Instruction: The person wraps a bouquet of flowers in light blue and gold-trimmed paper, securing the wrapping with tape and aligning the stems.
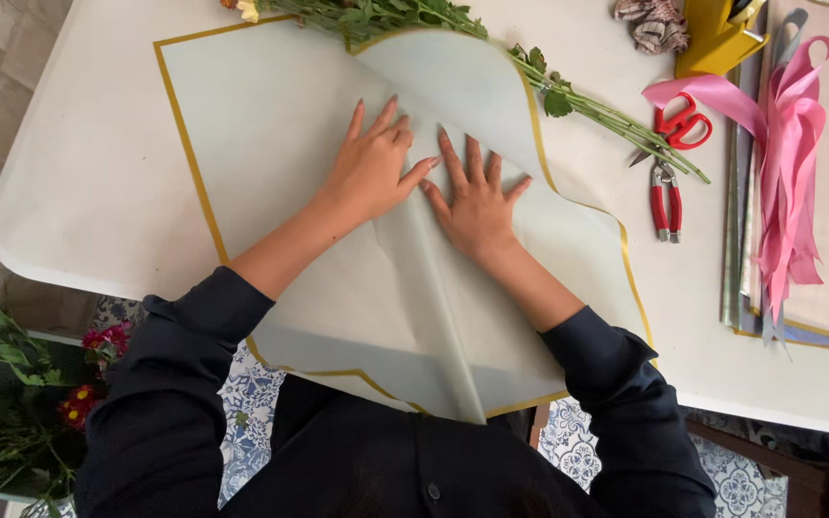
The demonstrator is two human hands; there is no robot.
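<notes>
Both the left hand (368,170) and the right hand (477,200) lie flat, palms down, fingers spread apart, pressing a folded sheet of pale, matte wrapping paper (271,125) with a thin gold border on the white table (88,192). Beyond the fingertips lie green flower stems (587,104); right of the fingers are red scissors (680,124) and glossy pink ribbon (791,163).

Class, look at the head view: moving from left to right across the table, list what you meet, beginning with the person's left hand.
left hand → right hand → red pliers → pink ribbon

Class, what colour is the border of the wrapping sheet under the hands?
Gold, on the pale wrapping sheet; head view.
</notes>
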